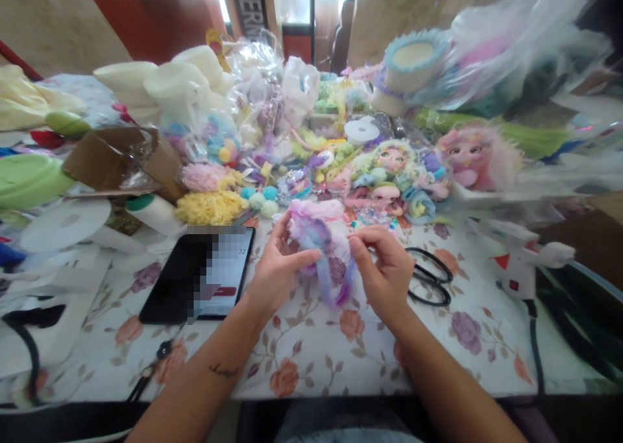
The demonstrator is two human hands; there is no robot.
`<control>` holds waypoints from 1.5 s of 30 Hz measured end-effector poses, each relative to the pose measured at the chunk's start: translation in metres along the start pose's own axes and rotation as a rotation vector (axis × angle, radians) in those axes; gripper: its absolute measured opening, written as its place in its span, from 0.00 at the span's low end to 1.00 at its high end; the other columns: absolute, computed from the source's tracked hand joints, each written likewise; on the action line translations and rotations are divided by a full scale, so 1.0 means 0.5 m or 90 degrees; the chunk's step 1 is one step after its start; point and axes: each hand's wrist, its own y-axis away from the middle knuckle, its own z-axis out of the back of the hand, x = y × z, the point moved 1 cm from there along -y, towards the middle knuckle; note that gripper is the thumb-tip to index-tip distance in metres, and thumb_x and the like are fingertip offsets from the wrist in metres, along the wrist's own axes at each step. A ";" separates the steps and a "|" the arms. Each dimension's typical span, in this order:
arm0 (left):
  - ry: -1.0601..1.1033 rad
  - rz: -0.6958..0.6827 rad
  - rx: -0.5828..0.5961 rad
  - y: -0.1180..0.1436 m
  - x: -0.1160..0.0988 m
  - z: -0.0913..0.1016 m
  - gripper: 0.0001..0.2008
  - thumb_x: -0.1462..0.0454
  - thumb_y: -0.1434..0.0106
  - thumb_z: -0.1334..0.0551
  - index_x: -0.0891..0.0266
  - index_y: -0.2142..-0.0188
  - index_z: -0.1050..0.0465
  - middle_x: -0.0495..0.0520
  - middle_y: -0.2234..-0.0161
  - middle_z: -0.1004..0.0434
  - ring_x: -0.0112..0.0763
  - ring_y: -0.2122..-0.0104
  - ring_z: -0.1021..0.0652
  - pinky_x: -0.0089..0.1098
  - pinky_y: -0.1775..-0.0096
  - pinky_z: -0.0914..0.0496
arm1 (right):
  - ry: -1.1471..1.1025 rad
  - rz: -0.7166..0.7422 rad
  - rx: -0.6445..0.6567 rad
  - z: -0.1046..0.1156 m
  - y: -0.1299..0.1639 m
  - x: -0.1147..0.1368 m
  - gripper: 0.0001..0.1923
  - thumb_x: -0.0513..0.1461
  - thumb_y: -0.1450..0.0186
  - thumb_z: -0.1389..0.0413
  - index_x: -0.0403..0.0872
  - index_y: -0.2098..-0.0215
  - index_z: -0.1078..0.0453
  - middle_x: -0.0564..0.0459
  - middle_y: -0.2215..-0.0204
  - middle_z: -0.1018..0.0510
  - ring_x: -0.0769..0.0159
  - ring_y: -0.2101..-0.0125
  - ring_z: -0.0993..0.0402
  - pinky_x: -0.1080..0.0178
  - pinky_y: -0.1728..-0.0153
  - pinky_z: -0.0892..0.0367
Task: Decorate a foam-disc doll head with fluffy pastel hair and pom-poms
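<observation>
Left hand (275, 268) and right hand (384, 268) both pinch a fluffy pink-purple tuft (324, 248), held between them just above the floral table (311, 359). Scissors (431, 275) just right, phone (204, 274) left.

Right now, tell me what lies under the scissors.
The black scissors lie flat on the floral tablecloth, right of the right hand. Only cloth shows through the handle loops; the blades are hidden behind that hand.
</observation>
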 end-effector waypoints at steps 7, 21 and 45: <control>-0.063 -0.125 -0.029 -0.005 0.009 0.016 0.46 0.72 0.54 0.24 0.46 0.38 0.37 0.52 0.40 0.31 0.39 0.40 0.29 0.32 0.46 0.31 | -0.022 0.006 0.212 -0.007 -0.002 0.016 0.04 0.40 0.34 0.39 0.50 0.62 0.22 0.54 0.70 0.19 0.67 0.73 0.27 0.62 0.70 0.30; -0.202 -0.154 -0.051 0.000 0.026 0.011 0.48 0.67 0.54 0.22 0.50 0.36 0.39 0.57 0.36 0.38 0.47 0.35 0.36 0.41 0.40 0.35 | 0.030 -0.112 0.244 -0.008 0.005 0.000 0.08 0.37 0.33 0.46 0.48 0.71 0.28 0.57 0.79 0.25 0.67 0.78 0.30 0.65 0.75 0.37; 0.238 0.019 -0.035 -0.011 -0.030 0.000 0.09 0.65 0.36 0.35 0.58 0.56 0.27 0.47 0.60 0.19 0.28 0.62 0.20 0.29 0.62 0.25 | 0.473 -0.177 0.407 0.254 0.003 -0.138 0.12 0.47 0.39 0.41 0.47 0.64 0.28 0.45 0.65 0.19 0.51 0.64 0.24 0.54 0.62 0.32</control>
